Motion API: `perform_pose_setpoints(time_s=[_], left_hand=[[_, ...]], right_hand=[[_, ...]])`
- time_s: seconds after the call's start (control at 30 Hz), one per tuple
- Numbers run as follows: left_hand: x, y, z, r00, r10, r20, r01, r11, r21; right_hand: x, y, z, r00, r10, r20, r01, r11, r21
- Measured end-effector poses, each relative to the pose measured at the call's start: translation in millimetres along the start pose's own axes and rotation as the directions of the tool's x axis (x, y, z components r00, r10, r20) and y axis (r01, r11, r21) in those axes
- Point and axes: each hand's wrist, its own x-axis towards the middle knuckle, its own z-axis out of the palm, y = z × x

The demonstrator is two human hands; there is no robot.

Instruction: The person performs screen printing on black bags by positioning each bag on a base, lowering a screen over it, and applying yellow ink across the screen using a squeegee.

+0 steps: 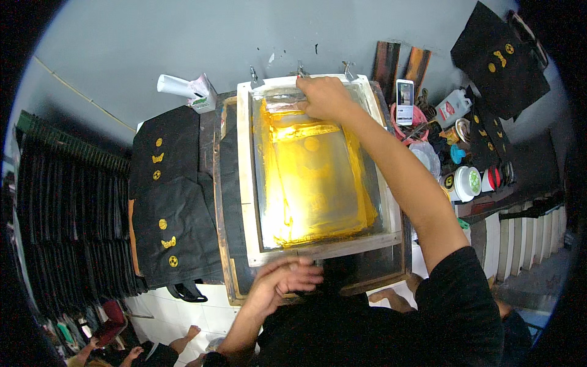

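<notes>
A screen-printing frame [244, 177] with a pale wooden rim lies over a dark board in front of me. Yellow ink [318, 202] covers much of its mesh, thickest along the left side and in a band near the far end. My right hand [327, 98] reaches across to the far rail, its fingers bent down around something beneath them; what they grip is hidden. Metal clamps [348, 70] stand along that far rail. Just off the near rail hovers my left hand [287, 281], fingers stretched, somewhat blurred and holding nothing.
Black cloth pieces with yellow prints [177, 232] lie at the left, beside a stacked rack of black cloth [73, 214]. At the right stand a phone [405, 101], a white jug [454, 105] and a white tub [468, 183]. Other people's limbs [183, 339] show at lower left.
</notes>
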Motion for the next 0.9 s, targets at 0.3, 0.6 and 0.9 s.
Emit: perform_pose_setpoints(time_s=[0.3,0.6,0.9], left_hand=[[148,170,16,0.369,0.785,0.498,-0.327,-0.392,0.860],[139,148,13,0.642,0.638,0.424,-0.292,-0.308,0.906],[67,79,11,0.704,0.600,0.380,-0.301,-0.232,0.925]], right_hand=[[-52,-31,-2,0.999,-0.023,-0.036,0.022,1.000,-0.013],[-116,-60,-9,1.000,0.009,0.004,-0.009,0.998,0.059],[-197,-110,-7,1.000,-0.029,0.007,0.028,0.990,0.139]])
